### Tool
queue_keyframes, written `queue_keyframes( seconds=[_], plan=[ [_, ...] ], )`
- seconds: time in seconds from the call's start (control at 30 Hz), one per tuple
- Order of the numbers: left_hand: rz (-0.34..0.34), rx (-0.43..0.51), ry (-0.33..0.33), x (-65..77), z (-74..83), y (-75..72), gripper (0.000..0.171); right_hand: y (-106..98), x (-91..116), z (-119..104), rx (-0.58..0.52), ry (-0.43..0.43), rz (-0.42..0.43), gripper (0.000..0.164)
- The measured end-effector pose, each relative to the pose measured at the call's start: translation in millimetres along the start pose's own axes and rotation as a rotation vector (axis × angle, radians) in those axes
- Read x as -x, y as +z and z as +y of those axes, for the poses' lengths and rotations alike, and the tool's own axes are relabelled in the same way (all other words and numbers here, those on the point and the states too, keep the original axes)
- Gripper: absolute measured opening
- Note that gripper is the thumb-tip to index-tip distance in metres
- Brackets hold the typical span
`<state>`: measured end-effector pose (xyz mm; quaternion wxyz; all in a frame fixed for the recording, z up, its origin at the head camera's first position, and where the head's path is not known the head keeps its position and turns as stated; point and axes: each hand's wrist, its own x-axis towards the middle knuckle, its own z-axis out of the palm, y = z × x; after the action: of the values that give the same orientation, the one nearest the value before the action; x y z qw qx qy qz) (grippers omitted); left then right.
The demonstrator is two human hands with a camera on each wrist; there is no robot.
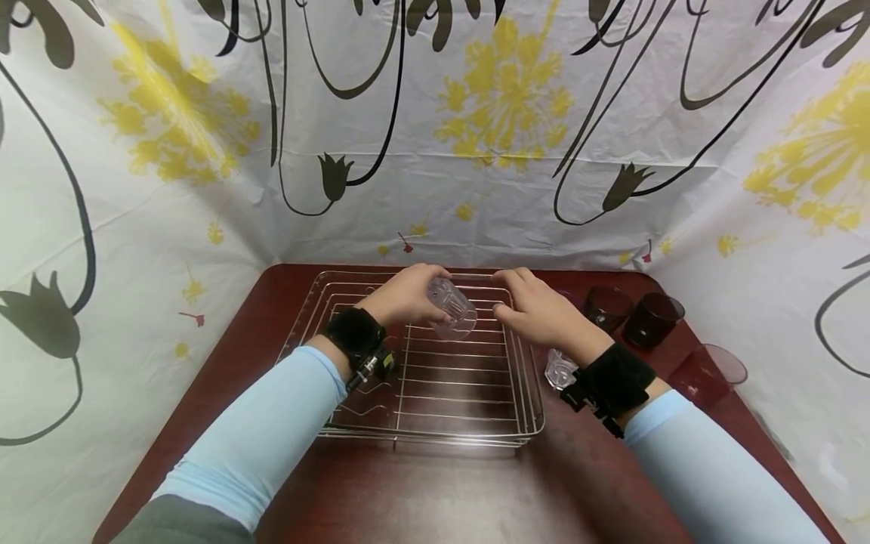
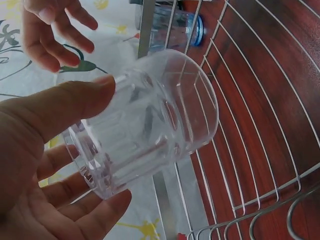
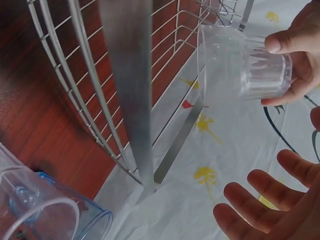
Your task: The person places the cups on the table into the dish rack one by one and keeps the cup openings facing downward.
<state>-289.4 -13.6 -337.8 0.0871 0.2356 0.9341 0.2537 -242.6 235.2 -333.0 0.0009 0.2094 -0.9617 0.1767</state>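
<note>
My left hand (image 1: 405,293) pinches a clear plastic cup (image 1: 454,310) near its base, thumb on one side and fingers on the other. The cup is tilted over the wire rack (image 1: 469,437), its mouth pointing down and to the right in the head view. The left wrist view shows the faceted wall of this cup (image 2: 140,125) and its wide smooth rim. Opposite it, my right hand (image 1: 544,311) hovers by the rack's right side, holding nothing, its fingers (image 3: 250,215) spread and slightly bent.
Right of the rack, another clear cup (image 1: 560,370) is partly hidden by the right wrist. Two dark cups (image 1: 652,321) and a larger transparent cup (image 1: 710,372) stand along the table's right side. A blue-rimmed cup (image 3: 95,220) shows at the right wrist view's lower left. Patterned cloth (image 1: 435,211) encloses the table.
</note>
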Motion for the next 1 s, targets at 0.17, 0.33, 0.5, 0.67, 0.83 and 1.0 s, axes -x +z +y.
queue_keyframes(
  seconds=[0.17, 0.33, 0.5, 0.67, 0.83, 1.0],
  plan=[
    [-0.007, -0.017, -0.019, -6.3, -3.8, 1.8, 0.074, -2.9, 1.4, 5.2, 0.008, 0.015, 0.010, 0.055],
    [-0.022, -0.037, -0.022, -12.7, -8.3, 7.1, 0.073, -1.8, 4.8, 12.9, 0.020, 0.029, 0.009, 0.056],
    [-0.024, -0.052, -0.040, -14.8, -9.2, 9.3, 0.074, 1.0, 7.0, 19.7, 0.047, 0.046, 0.013, 0.058],
    [-0.023, -0.069, -0.051, -18.0, -11.5, 9.9, 0.075, 1.9, 7.6, 29.2, 0.071, 0.062, 0.022, 0.059],
    [-0.026, -0.089, -0.064, -22.4, -17.4, 11.8, 0.074, 3.0, 7.3, 38.3, 0.071, 0.074, 0.028, 0.059],
    [-0.034, -0.092, -0.066, -27.5, -18.6, 12.2, 0.075, 1.7, 8.1, 40.9, 0.072, 0.076, 0.033, 0.059]
  ],
)
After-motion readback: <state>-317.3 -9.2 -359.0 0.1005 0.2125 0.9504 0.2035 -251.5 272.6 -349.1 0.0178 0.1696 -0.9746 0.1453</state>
